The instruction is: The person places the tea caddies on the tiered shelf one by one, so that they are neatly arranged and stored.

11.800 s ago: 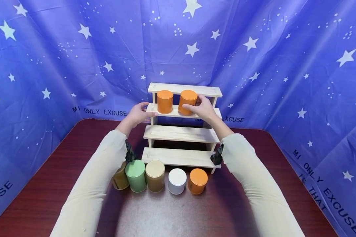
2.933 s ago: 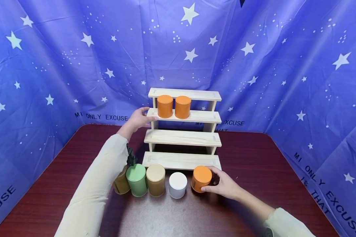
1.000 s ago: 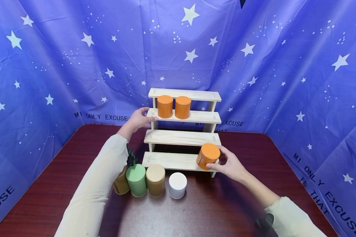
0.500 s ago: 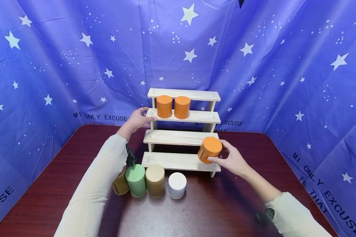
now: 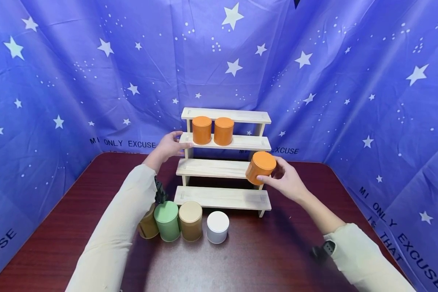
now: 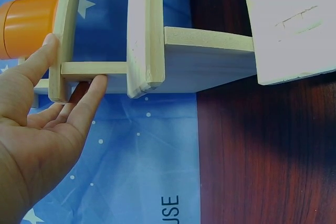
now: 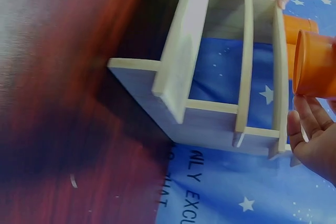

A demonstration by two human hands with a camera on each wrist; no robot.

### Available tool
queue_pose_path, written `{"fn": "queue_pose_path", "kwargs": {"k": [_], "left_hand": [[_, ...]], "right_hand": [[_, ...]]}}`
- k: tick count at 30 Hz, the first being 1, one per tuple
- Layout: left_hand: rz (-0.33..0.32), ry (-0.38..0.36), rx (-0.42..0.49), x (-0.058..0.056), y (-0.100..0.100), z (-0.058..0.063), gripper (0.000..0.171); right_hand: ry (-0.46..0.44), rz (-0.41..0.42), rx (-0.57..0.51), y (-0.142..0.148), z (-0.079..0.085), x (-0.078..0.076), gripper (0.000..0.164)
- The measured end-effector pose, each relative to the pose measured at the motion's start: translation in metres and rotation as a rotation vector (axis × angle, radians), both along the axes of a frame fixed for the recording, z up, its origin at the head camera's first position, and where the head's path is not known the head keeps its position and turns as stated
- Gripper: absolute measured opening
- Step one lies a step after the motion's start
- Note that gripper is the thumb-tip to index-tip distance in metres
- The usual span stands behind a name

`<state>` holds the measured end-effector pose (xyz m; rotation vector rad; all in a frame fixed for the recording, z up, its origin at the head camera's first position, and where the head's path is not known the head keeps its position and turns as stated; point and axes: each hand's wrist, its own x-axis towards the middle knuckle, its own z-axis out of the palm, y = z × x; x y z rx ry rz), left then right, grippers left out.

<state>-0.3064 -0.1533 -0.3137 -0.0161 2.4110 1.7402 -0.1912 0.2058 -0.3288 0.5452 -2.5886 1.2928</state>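
Orange can (image 5: pixel 260 168): tilted, held up, 3 o'clock of rack (image 5: pixel 211 167)
Right hand (image 5: pixel 287 181): fingers clamped on orange can
Left hand (image 5: pixel 169 147): fingers pinch rack, 9 o'clock
Shelf pair (image 5: pixel 224 133): upright, 11 o'clock
Worktop (image 5: pixel 248 259): four cans (image 5: pixel 190 223), 6 to 8 o'clock

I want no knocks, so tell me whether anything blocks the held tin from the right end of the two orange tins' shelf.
Nothing visible blocks the held tin from that end of the shelf; the two orange tins sit farther left.
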Motion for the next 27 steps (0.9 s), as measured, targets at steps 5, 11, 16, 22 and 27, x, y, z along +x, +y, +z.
{"fn": "queue_pose_path", "kwargs": {"k": [5, 11, 16, 22, 27], "left_hand": [[0.000, -0.001, 0.011, -0.001, 0.000, -0.001, 0.081], [-0.004, 0.000, 0.017, 0.000, 0.000, -0.001, 0.082], [0.002, 0.001, -0.002, 0.001, 0.001, -0.001, 0.081], [-0.001, 0.002, -0.006, -0.001, 0.001, -0.001, 0.080], [-0.006, 0.002, 0.001, -0.002, 0.000, -0.001, 0.082]], "right_hand": [[0.018, -0.021, -0.013, 0.001, 0.007, -0.011, 0.062], [-0.001, -0.047, -0.027, 0.002, 0.016, -0.020, 0.064], [0.005, -0.066, -0.022, 0.005, 0.019, -0.030, 0.064], [-0.018, -0.085, -0.017, 0.003, 0.026, -0.037, 0.066], [-0.032, -0.094, -0.020, -0.002, 0.034, -0.043, 0.067]]}}
